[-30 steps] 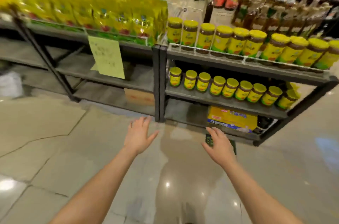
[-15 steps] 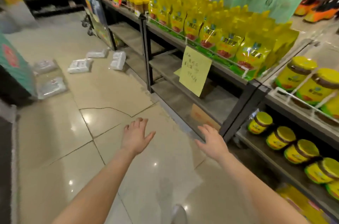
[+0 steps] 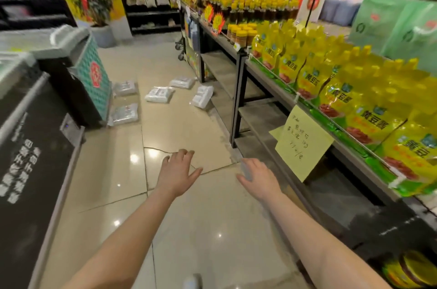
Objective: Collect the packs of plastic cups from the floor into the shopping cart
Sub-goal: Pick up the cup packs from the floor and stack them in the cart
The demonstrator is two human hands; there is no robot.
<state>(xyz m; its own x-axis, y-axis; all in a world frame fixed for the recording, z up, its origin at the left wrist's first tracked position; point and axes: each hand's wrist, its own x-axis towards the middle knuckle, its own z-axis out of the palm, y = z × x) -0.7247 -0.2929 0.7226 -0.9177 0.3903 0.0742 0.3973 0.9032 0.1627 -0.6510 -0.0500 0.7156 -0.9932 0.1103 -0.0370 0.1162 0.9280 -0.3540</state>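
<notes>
Packs (image 3: 159,94) now nearer, beside freezer (image 3: 78,75), shelves (image 3: 236,99).

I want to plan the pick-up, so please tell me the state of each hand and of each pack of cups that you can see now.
Left hand: open, empty, fingers spread.
Right hand: open, empty.
Pack by the freezer, near: lying flat on the floor.
Pack by the freezer, far: lying flat on the floor.
Middle pack: lying flat on the floor.
Pack by the shelf leg: lying on the floor.
Pack at the shelf base: tilted, leaning against the shelf.
</notes>
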